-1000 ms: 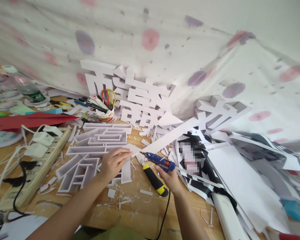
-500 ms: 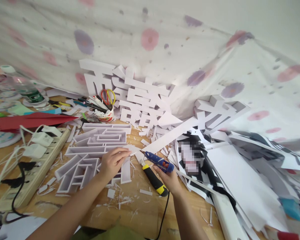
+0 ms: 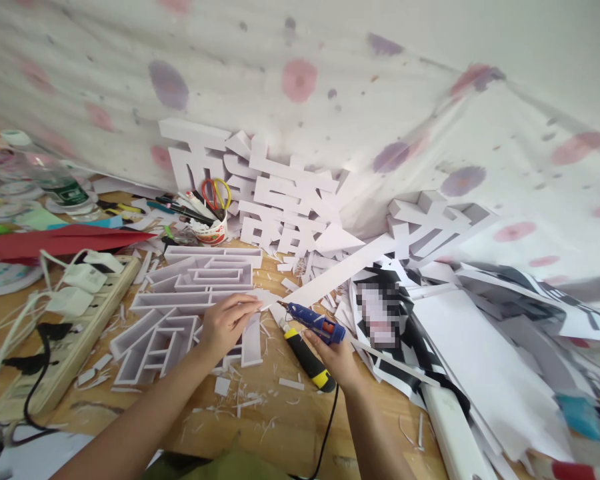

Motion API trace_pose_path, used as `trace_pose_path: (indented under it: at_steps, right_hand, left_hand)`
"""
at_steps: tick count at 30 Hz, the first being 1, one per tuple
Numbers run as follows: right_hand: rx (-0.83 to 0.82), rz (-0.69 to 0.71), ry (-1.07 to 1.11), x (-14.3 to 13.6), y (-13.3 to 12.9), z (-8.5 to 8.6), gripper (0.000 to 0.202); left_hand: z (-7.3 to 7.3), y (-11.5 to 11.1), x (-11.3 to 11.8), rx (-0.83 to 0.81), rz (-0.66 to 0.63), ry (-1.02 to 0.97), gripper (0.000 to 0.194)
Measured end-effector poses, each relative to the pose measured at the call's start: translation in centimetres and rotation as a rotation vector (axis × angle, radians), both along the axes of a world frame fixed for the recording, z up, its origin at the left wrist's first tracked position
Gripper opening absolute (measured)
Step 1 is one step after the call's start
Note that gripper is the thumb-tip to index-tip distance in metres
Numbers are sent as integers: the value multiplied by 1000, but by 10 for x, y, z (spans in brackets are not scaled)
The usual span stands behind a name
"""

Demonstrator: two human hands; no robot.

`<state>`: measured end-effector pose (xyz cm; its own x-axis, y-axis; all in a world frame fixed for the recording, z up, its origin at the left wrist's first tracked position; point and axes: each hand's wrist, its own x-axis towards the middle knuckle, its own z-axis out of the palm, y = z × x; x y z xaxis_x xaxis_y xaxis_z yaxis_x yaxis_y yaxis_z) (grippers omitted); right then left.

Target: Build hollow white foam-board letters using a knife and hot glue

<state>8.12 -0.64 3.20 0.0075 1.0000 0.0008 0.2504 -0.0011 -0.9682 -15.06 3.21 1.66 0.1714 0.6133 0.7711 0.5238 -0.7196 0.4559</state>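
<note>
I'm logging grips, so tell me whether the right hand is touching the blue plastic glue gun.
Touching. The head view shows the right hand holding the blue plastic glue gun by its rear part, no gap between them.

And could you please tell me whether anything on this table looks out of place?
White scraps lie strewn across the table, which looks untidy. A black-and-yellow tool lies loose among them, near the glue gun in the right hand.

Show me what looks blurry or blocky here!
Head view: the blue thing near the right edge is blurry; head view: blocky squares cover part of the black-and-white sheet; head view: the glue gun in the right hand looks fairly clear.
</note>
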Motion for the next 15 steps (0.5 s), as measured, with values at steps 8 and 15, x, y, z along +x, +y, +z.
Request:
trace_pose_path:
  at_steps: [8,15]
  right_hand:
    - [-28,50,40,-2,-1,3,37]
    - [-44,85,69,-6,-3,-3,38]
  left_hand:
    - [0,0,0,0,-5,7,23]
    - [2,-1,0,8,-2,18,23]
